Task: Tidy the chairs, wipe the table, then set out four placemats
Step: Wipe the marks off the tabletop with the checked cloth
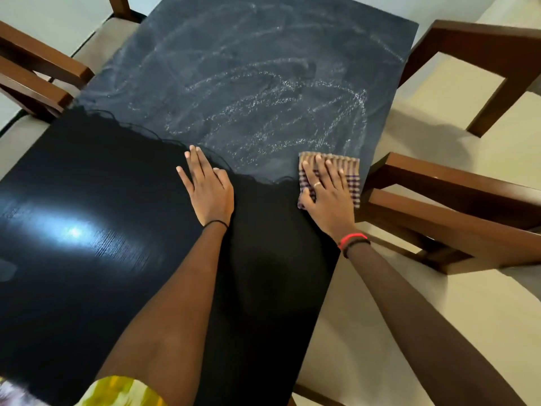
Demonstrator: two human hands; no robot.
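Your right hand (pixel 328 197) presses flat, fingers straight, on the folded checked purple-and-tan cloth (pixel 349 167) by the black bench (pixel 87 186) right edge. Left hand (pixel 208 190) flat, empty. Smeared grey half (pixel 248 68) lies straight ahead, along the long axis.

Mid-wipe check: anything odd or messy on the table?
Yes: the far half of the table carries whitish, chalky smears, against a glossy black near half. The right hand presses the cloth at that boundary. Nothing spilled or damaged.
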